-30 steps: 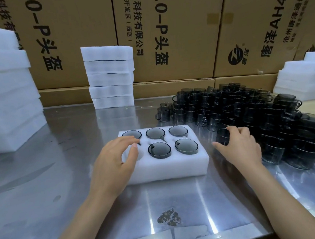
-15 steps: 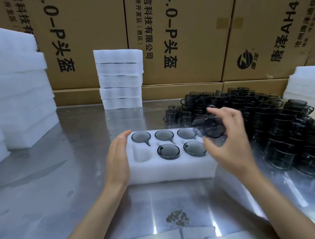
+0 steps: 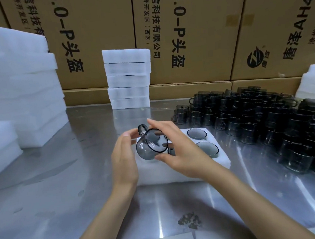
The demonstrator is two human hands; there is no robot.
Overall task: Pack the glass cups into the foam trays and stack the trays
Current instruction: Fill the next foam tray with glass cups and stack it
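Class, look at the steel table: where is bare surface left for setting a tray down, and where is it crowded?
Bare patches on the steel table: between the tall white foam stack at left and the white foam tray; also near the front edge. Crowded: the dark glass cups at right.

I'm seeing a smoky glass cup (image 3: 151,145) tilting above the white foam tray (image 3: 185,171), rim toward me, handle up-left. Cups are sitting in the tray's right pockets (image 3: 197,133). Loose cups (image 3: 266,122) are crowding the right; trays (image 3: 128,78) are standing stacked behind.
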